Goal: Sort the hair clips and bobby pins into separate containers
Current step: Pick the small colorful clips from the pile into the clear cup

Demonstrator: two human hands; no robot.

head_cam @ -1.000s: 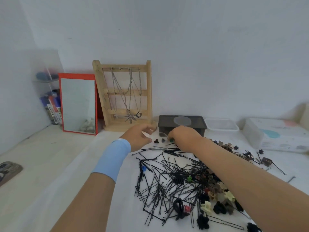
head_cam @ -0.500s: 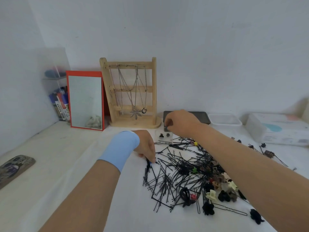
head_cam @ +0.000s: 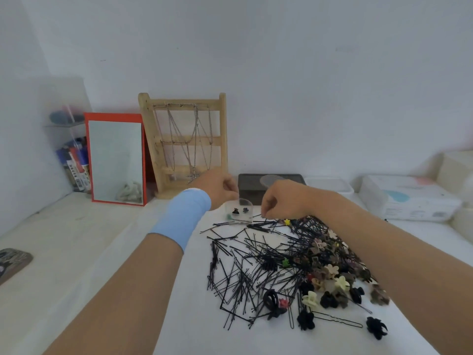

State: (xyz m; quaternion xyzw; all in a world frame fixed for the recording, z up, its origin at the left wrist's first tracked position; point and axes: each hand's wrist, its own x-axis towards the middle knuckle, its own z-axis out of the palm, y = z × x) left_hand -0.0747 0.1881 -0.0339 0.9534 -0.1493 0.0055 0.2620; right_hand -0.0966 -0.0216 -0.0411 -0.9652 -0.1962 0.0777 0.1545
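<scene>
A small clear container (head_cam: 247,219) stands at the far edge of the pile and holds a few tiny clips. My left hand (head_cam: 219,188), with a blue wristband, pinches the container's far rim. My right hand (head_cam: 281,201) is just right of it, fingertips pinched on a thin black bobby pin at the pile's far edge. A large tangle of black bobby pins (head_cam: 252,265) covers the white cloth. Small claw hair clips (head_cam: 330,276) in black, brown and cream lie heaped along the right side, partly hidden under my right forearm.
A dark lidded box (head_cam: 252,187), a white tray (head_cam: 332,184) and a wipes pack (head_cam: 407,198) line the back wall. A wooden necklace stand (head_cam: 184,139), a red-framed mirror (head_cam: 116,160) and a pen holder (head_cam: 74,162) stand at back left. A flat patterned object (head_cam: 12,261) lies far left.
My left hand went from the pile's left edge up to the clear container. My right hand came down from above the container to the pile's far edge.
</scene>
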